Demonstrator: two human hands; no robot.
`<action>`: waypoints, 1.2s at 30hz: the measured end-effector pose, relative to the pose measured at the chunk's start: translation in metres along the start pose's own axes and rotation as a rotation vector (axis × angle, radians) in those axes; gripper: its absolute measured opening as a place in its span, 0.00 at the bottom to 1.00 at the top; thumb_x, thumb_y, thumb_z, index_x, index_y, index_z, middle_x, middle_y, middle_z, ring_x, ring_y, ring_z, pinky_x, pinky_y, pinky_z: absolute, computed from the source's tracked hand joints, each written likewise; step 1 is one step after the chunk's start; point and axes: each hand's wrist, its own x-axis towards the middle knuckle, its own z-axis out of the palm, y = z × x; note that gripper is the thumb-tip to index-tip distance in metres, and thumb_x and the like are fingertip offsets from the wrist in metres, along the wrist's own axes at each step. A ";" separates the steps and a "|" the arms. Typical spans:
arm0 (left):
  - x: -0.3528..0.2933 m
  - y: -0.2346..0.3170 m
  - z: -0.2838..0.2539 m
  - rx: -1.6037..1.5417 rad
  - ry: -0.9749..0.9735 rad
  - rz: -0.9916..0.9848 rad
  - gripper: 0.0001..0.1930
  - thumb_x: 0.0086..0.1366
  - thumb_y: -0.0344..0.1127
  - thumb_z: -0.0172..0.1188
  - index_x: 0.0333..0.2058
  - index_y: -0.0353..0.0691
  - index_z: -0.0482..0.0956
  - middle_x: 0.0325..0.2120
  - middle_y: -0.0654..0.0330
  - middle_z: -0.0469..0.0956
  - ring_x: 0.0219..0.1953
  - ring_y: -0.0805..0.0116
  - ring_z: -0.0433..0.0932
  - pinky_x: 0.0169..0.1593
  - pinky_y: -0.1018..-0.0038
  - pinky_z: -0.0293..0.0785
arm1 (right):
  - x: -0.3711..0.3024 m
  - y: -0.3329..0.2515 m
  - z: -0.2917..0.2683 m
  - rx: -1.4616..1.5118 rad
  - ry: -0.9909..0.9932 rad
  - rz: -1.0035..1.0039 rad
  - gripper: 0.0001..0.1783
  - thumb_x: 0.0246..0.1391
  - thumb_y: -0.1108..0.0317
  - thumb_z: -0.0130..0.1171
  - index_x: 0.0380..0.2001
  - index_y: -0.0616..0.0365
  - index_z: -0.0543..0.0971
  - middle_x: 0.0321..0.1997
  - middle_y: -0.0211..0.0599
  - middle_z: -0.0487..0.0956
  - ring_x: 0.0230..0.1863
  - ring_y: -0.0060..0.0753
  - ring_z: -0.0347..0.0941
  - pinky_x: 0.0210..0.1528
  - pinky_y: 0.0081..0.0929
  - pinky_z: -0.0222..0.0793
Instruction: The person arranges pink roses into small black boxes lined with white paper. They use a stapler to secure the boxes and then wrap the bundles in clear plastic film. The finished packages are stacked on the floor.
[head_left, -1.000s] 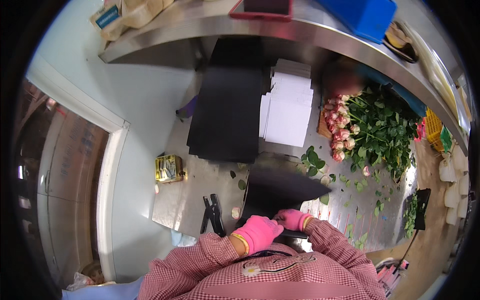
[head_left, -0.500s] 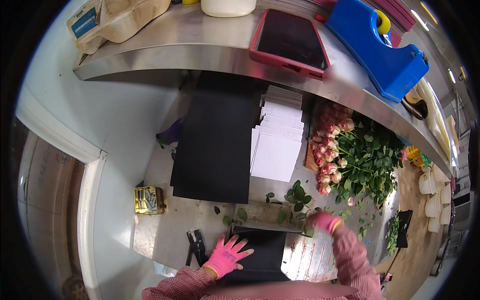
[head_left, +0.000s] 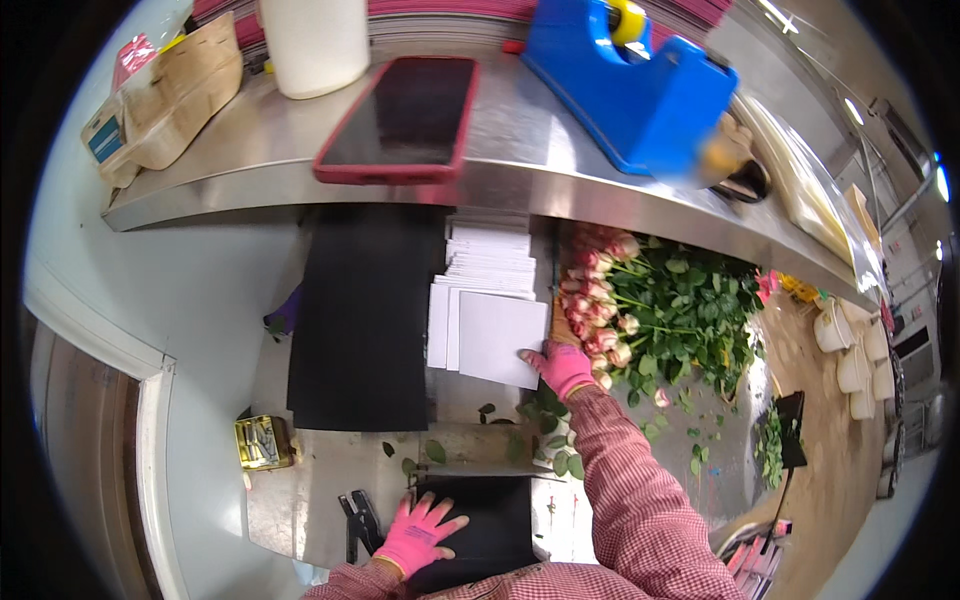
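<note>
My left hand (head_left: 420,533), in a pink glove with bare fingertips, lies with fingers spread on a black sheet (head_left: 497,515) at the near edge of the work surface. A black stapler (head_left: 360,522) is just left of it. My right hand (head_left: 562,368), gloved alike, reaches forward and pinches the right edge of a white square card (head_left: 503,335), thumb on top. This card sits askew over a fanned stack of white cards (head_left: 485,262). Beside the stack on the left lies a pile of black corrugated sheets (head_left: 360,330).
Pink-and-white roses (head_left: 595,310) with leafy stems lie right of the cards. A metal shelf (head_left: 500,188) overhangs the back, bearing a red-cased phone (head_left: 405,120) and a blue tape dispenser (head_left: 635,95). An open tin (head_left: 262,442) stands at left; loose leaves (head_left: 435,452) are scattered about.
My right hand has moved forward and left from the near right to the white cards and taken hold of one, turning it askew. My left hand stays on the black sheet. The view has shifted.
</note>
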 end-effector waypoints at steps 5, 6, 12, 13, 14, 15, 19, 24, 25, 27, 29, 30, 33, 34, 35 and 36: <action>-0.019 0.001 0.013 -0.014 0.029 -0.090 0.39 0.52 0.61 0.64 0.63 0.62 0.67 0.62 0.55 0.64 0.65 0.45 0.58 0.66 0.41 0.50 | -0.169 -0.020 -0.079 0.943 0.057 -0.090 0.19 0.54 0.57 0.66 0.43 0.61 0.81 0.33 0.37 0.83 0.33 0.27 0.78 0.36 0.28 0.73; -0.011 0.000 0.008 -0.032 0.040 -0.049 0.39 0.51 0.60 0.64 0.62 0.60 0.67 0.62 0.55 0.64 0.65 0.44 0.58 0.66 0.41 0.50 | -0.209 -0.003 -0.081 1.014 0.124 -0.125 0.18 0.54 0.60 0.67 0.42 0.62 0.82 0.30 0.33 0.83 0.31 0.22 0.76 0.35 0.27 0.72; -0.015 -0.006 0.013 -0.125 0.065 -0.069 0.41 0.51 0.58 0.65 0.64 0.57 0.64 0.64 0.51 0.59 0.67 0.45 0.54 0.68 0.41 0.46 | -0.253 0.083 0.042 0.233 -0.638 0.177 0.28 0.53 0.44 0.63 0.28 0.64 0.83 0.23 0.38 0.82 0.27 0.33 0.80 0.35 0.28 0.73; -0.018 -0.004 0.011 -0.146 0.066 -0.085 0.41 0.52 0.58 0.64 0.65 0.58 0.63 0.64 0.50 0.59 0.67 0.44 0.53 0.68 0.41 0.45 | -0.243 0.064 0.044 0.146 -0.679 0.222 0.29 0.52 0.41 0.62 0.27 0.63 0.83 0.22 0.39 0.82 0.27 0.35 0.80 0.35 0.29 0.74; -0.023 -0.003 0.010 -0.146 0.053 -0.100 0.41 0.52 0.59 0.64 0.65 0.59 0.63 0.64 0.49 0.58 0.68 0.43 0.53 0.68 0.41 0.44 | -0.235 0.046 0.054 0.182 -0.715 0.228 0.31 0.52 0.40 0.62 0.28 0.65 0.84 0.22 0.39 0.82 0.25 0.33 0.80 0.32 0.30 0.75; -0.023 -0.003 0.008 -0.144 0.042 -0.094 0.41 0.53 0.59 0.64 0.66 0.60 0.62 0.64 0.48 0.58 0.68 0.43 0.53 0.69 0.41 0.43 | -0.232 0.044 0.085 0.255 -0.749 0.239 0.32 0.51 0.41 0.63 0.27 0.66 0.84 0.22 0.41 0.82 0.24 0.33 0.80 0.32 0.31 0.75; -0.016 -0.004 0.015 -0.160 0.020 -0.107 0.41 0.53 0.59 0.63 0.65 0.60 0.63 0.64 0.49 0.59 0.67 0.42 0.53 0.69 0.42 0.43 | -0.218 -0.020 0.115 0.017 -0.788 0.057 0.38 0.55 0.34 0.52 0.36 0.64 0.83 0.40 0.58 0.81 0.45 0.58 0.77 0.50 0.45 0.71; -0.006 -0.010 0.005 -0.160 0.017 -0.115 0.38 0.52 0.60 0.63 0.62 0.60 0.68 0.64 0.52 0.60 0.66 0.44 0.56 0.68 0.46 0.46 | -0.146 0.095 0.101 -0.247 -0.427 -0.535 0.18 0.58 0.55 0.52 0.36 0.60 0.81 0.33 0.49 0.81 0.35 0.49 0.79 0.42 0.43 0.74; -0.007 -0.008 0.004 -0.163 0.009 -0.160 0.37 0.52 0.60 0.64 0.61 0.60 0.69 0.63 0.53 0.61 0.65 0.45 0.56 0.68 0.47 0.47 | -0.108 0.102 0.059 -0.213 -0.218 -0.349 0.16 0.59 0.58 0.51 0.37 0.59 0.80 0.33 0.48 0.81 0.34 0.51 0.79 0.38 0.45 0.73; -0.007 -0.009 0.007 -0.190 0.032 -0.174 0.37 0.51 0.60 0.63 0.61 0.64 0.68 0.60 0.57 0.65 0.61 0.54 0.62 0.67 0.45 0.47 | -0.032 0.120 -0.016 -0.080 0.214 0.114 0.14 0.60 0.60 0.48 0.39 0.58 0.77 0.41 0.52 0.80 0.37 0.55 0.78 0.35 0.48 0.73; 0.002 -0.010 0.004 -0.179 0.033 -0.121 0.36 0.51 0.61 0.63 0.60 0.63 0.69 0.59 0.58 0.66 0.60 0.55 0.64 0.67 0.45 0.49 | 0.027 0.199 -0.045 -0.195 0.408 0.094 0.17 0.59 0.59 0.50 0.47 0.56 0.76 0.47 0.51 0.78 0.45 0.55 0.76 0.42 0.48 0.72; 0.006 -0.012 0.003 -0.130 0.015 -0.092 0.36 0.51 0.61 0.63 0.60 0.63 0.70 0.59 0.58 0.67 0.58 0.56 0.64 0.66 0.45 0.50 | 0.047 0.235 -0.049 -0.227 0.392 0.099 0.19 0.59 0.58 0.51 0.50 0.53 0.75 0.46 0.49 0.79 0.46 0.55 0.76 0.44 0.47 0.72; 0.007 -0.016 0.006 -0.023 0.010 -0.026 0.36 0.51 0.63 0.61 0.60 0.65 0.70 0.58 0.62 0.67 0.55 0.59 0.66 0.58 0.52 0.59 | 0.049 0.225 -0.032 -0.410 0.337 0.134 0.20 0.56 0.59 0.55 0.52 0.49 0.75 0.44 0.43 0.79 0.47 0.52 0.76 0.49 0.44 0.71; 0.002 -0.015 0.008 -0.016 -0.001 0.005 0.36 0.51 0.63 0.61 0.60 0.65 0.70 0.58 0.63 0.67 0.54 0.59 0.66 0.56 0.54 0.61 | 0.037 0.214 -0.035 -0.379 0.382 0.062 0.21 0.54 0.62 0.56 0.51 0.49 0.75 0.45 0.43 0.79 0.47 0.51 0.75 0.50 0.43 0.72; 0.000 -0.010 -0.001 0.057 -0.060 -0.039 0.35 0.52 0.63 0.60 0.60 0.65 0.70 0.60 0.64 0.66 0.56 0.59 0.65 0.52 0.58 0.61 | 0.020 0.190 -0.048 -0.345 0.411 -0.015 0.21 0.51 0.65 0.57 0.51 0.50 0.76 0.46 0.44 0.78 0.48 0.51 0.75 0.50 0.42 0.72; -0.007 -0.017 0.019 -0.237 -0.109 -0.084 0.35 0.56 0.64 0.56 0.62 0.62 0.68 0.67 0.59 0.58 0.68 0.49 0.52 0.65 0.39 0.45 | -0.001 0.169 -0.070 -0.321 0.458 -0.093 0.22 0.49 0.68 0.59 0.51 0.50 0.76 0.47 0.44 0.78 0.49 0.51 0.74 0.50 0.41 0.72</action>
